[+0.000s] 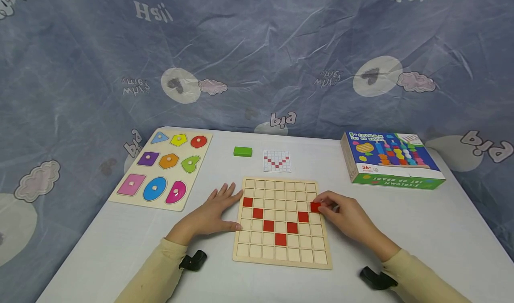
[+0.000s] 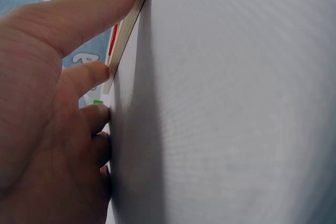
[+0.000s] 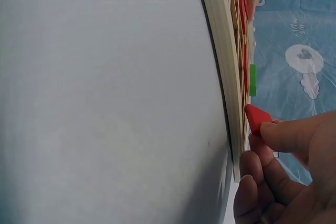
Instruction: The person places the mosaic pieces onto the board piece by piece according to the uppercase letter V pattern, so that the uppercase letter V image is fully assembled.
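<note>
Head view: right hand (image 1: 345, 216) pinches red tile (image 1: 315, 207), half hidden; left hand (image 1: 214, 211) flat.

The right hand (image 1: 346, 217) hides part of the red tile (image 1: 315, 207); small print on the toy box (image 1: 391, 160) is unreadable.

Pale cream long sleeves (image 1: 160, 267) on both arms; black wrist-mounted camera units (image 1: 193, 260) (one per wrist); hands bare.

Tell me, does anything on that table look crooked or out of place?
Only one thing: the red tile pinched by the right hand sits tilted at the grid board's right edge, not flat in a cell. The other red tiles lie flat.
</note>
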`<control>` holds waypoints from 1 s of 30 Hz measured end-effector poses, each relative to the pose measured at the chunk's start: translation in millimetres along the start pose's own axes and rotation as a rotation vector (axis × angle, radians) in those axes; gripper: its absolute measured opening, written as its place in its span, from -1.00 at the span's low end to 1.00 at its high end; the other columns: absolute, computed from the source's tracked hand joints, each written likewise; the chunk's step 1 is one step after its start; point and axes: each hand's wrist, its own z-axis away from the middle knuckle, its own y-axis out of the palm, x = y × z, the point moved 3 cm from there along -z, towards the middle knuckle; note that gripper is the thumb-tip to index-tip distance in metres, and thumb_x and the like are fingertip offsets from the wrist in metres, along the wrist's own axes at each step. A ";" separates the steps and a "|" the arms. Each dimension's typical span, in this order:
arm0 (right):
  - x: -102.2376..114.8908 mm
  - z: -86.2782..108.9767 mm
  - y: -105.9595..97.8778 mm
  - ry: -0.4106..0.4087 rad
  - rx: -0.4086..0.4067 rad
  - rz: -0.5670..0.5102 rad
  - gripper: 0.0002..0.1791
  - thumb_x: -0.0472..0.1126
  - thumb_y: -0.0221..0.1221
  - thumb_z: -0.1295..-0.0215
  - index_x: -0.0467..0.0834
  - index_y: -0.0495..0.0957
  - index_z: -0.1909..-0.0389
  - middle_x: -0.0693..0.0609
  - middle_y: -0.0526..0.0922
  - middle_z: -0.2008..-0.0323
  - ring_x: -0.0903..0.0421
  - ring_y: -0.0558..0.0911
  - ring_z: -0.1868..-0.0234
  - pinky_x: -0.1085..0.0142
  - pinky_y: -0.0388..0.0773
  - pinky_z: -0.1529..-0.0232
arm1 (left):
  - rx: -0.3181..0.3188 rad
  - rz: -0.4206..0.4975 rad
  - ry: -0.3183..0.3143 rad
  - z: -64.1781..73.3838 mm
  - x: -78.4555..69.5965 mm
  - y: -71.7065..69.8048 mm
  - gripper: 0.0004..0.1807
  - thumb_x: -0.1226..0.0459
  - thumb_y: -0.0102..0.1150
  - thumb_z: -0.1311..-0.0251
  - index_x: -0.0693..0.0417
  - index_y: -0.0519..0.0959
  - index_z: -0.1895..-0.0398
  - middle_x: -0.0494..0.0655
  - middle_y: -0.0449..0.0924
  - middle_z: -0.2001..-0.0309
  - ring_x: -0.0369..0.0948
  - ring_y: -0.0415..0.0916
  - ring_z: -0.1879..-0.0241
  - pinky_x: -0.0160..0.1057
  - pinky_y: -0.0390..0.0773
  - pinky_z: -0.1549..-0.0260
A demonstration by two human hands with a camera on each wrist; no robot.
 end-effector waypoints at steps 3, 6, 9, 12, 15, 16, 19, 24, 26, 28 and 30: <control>0.2 -0.9 1.4 -0.003 0.004 -0.001 -0.77 -0.36 0.31 -0.32 0.01 0.67 0.09 0.21 0.61 0.37 0.19 0.55 0.35 0.39 0.55 0.33 | -0.001 0.000 0.002 0.2 0.1 -0.1 0.11 -0.16 0.46 -0.06 -0.11 0.12 -0.62 0.03 -0.13 -0.64 0.01 -0.36 -0.62 0.09 -0.29 -0.55; 0.7 -1.7 2.7 0.004 0.005 0.005 -0.77 -0.35 0.31 -0.33 0.01 0.67 0.10 0.21 0.60 0.38 0.18 0.55 0.35 0.39 0.54 0.34 | -0.003 -0.001 0.004 0.3 0.0 -0.1 0.11 -0.16 0.47 -0.05 -0.11 0.12 -0.62 0.03 -0.13 -0.64 0.02 -0.35 -0.62 0.10 -0.28 -0.55; 1.2 -2.5 3.4 0.012 0.005 0.010 -0.78 -0.35 0.31 -0.33 0.01 0.67 0.10 0.20 0.59 0.38 0.18 0.54 0.36 0.39 0.53 0.35 | -0.004 -0.004 0.005 0.1 0.1 0.0 0.11 -0.16 0.47 -0.05 -0.10 0.12 -0.62 0.04 -0.13 -0.64 0.02 -0.34 -0.62 0.10 -0.27 -0.55; 2.0 -3.3 3.9 0.016 0.003 0.010 -0.78 -0.35 0.32 -0.32 0.00 0.68 0.10 0.19 0.58 0.39 0.17 0.53 0.36 0.40 0.52 0.36 | -0.005 -0.002 0.006 0.1 -0.1 -0.2 0.11 -0.16 0.46 -0.05 -0.10 0.12 -0.62 0.04 -0.12 -0.64 0.03 -0.34 -0.62 0.10 -0.27 -0.55; 2.5 -3.7 4.3 0.016 0.005 0.003 -0.78 -0.36 0.31 -0.32 -0.01 0.68 0.11 0.18 0.58 0.39 0.17 0.52 0.35 0.40 0.51 0.37 | 0.000 -0.001 0.001 0.1 0.1 -0.2 0.11 -0.18 0.46 -0.05 -0.12 0.11 -0.63 0.03 -0.13 -0.64 0.01 -0.35 -0.62 0.08 -0.28 -0.55; 2.5 -4.0 4.6 0.020 0.004 0.001 -0.78 -0.36 0.32 -0.31 -0.01 0.68 0.11 0.18 0.58 0.38 0.17 0.52 0.35 0.40 0.52 0.36 | 0.000 0.000 0.001 0.2 0.1 -0.2 0.11 -0.18 0.46 -0.05 -0.12 0.11 -0.62 0.03 -0.13 -0.64 0.01 -0.35 -0.62 0.08 -0.28 -0.55; 2.7 -4.6 5.3 0.021 0.004 -0.009 -0.78 -0.37 0.33 -0.29 0.00 0.68 0.14 0.18 0.58 0.37 0.16 0.52 0.34 0.39 0.51 0.36 | -0.002 0.003 0.004 0.5 0.1 -0.3 0.11 -0.17 0.46 -0.05 -0.11 0.12 -0.62 0.04 -0.12 -0.63 0.03 -0.34 -0.62 0.10 -0.27 -0.55; 1.7 -4.9 6.3 0.016 -0.002 0.003 -0.76 -0.36 0.38 -0.23 0.01 0.68 0.15 0.18 0.57 0.35 0.16 0.52 0.34 0.38 0.51 0.37 | -0.002 0.003 -0.001 0.6 0.9 -0.1 0.11 -0.17 0.46 -0.05 -0.13 0.12 -0.62 0.02 -0.13 -0.64 0.01 -0.36 -0.62 0.08 -0.29 -0.56; 1.4 -4.8 6.3 0.012 -0.004 0.014 -0.74 -0.36 0.40 -0.21 0.01 0.68 0.14 0.16 0.58 0.32 0.16 0.52 0.33 0.38 0.51 0.38 | -0.003 0.004 0.001 0.4 1.2 0.3 0.11 -0.17 0.46 -0.05 -0.13 0.13 -0.62 0.02 -0.13 -0.64 0.01 -0.36 -0.62 0.08 -0.29 -0.56; 1.1 -5.1 6.4 0.009 -0.005 0.025 -0.73 -0.35 0.41 -0.20 0.00 0.69 0.13 0.15 0.58 0.29 0.17 0.51 0.33 0.38 0.50 0.39 | -0.005 0.003 0.001 0.2 1.3 0.5 0.11 -0.17 0.46 -0.05 -0.12 0.13 -0.62 0.02 -0.13 -0.64 0.02 -0.36 -0.62 0.08 -0.29 -0.55; 0.9 -5.5 6.4 0.009 -0.005 0.036 -0.73 -0.35 0.41 -0.20 0.01 0.70 0.12 0.14 0.59 0.27 0.17 0.51 0.32 0.38 0.49 0.39 | -0.005 0.002 0.001 -0.1 1.1 0.7 0.11 -0.18 0.46 -0.05 -0.13 0.13 -0.62 0.02 -0.14 -0.64 0.01 -0.36 -0.62 0.08 -0.29 -0.56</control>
